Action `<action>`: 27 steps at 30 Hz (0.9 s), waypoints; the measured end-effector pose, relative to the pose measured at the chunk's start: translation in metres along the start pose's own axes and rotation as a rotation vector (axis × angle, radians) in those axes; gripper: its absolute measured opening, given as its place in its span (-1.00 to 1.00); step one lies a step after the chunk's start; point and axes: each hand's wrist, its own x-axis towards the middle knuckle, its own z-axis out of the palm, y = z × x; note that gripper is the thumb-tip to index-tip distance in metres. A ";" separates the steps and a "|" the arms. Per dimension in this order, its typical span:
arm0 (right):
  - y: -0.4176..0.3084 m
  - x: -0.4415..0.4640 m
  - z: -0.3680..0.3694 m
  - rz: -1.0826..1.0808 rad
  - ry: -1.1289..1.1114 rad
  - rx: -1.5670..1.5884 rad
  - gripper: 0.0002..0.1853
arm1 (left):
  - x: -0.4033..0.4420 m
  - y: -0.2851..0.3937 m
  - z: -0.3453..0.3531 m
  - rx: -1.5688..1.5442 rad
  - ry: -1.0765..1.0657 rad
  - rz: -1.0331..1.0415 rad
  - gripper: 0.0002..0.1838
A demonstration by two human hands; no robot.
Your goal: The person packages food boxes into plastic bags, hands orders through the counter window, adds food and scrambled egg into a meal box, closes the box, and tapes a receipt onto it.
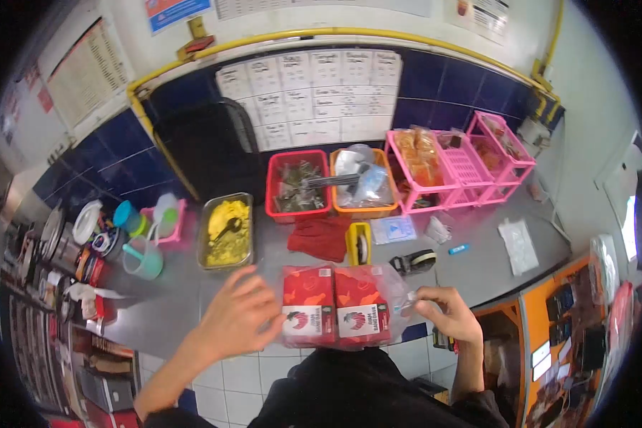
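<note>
Two red boxes (308,292) with white label panels lie side by side in a clear plastic bag (399,285) at the counter's front edge. My right hand (449,312) is closed, its thumb and fingers pinching the gathered right end of the bag. At the bag's left side hovers my left hand (241,317), fingers apart and holding nothing; whether its fingertips touch the plastic I cannot tell. Just behind the bag stand a yellow tape dispenser (359,244) and a black tape dispenser (413,262). A red cloth (318,239) lies to their left.
A metal tray (204,242) of yellow food with a dark utensil sits left. Behind are a red basket (269,187) of small packets, an orange basket (364,211) and pink racks (471,167). A green pitcher (144,260) stands far left; a white packet (518,246) lies right.
</note>
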 end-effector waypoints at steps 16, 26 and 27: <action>0.302 -0.015 0.130 0.859 0.522 -0.616 -0.38 | 0.239 -0.110 0.131 -0.444 -0.322 -0.004 -0.78; 0.309 -0.030 0.104 0.766 0.493 -0.272 -0.72 | 0.231 -0.121 0.309 -0.925 -0.946 -0.830 -0.61; 0.306 -0.028 0.096 0.746 0.394 -0.093 -0.73 | 0.239 -0.108 0.298 -0.916 -0.993 -0.911 -0.57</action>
